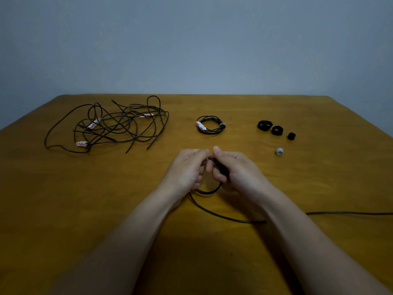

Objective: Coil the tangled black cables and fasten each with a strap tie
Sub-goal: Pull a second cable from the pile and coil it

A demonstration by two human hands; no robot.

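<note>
We see bare tabletop [70, 209] open near left; tangled cables [110, 124] crowd the far left, a coiled cable [210, 125] and strap ties [276, 130] line the far side, and a loose cable [348, 213] crosses near right.

**A:** Is there any writing here you can read?

**B:** No, none. The only labels are white tags with red marks. One tag [201, 125] is on the left side of the coiled cable [212, 131].

**A:** And the others?

**B:** Three sit among the tangled cables [110, 124], well left of the coiled cable: a far tag [146, 115], a middle tag [93, 124] and a near tag [81, 143]. Their red marks are too small and blurred to read as letters or numbers.
</note>
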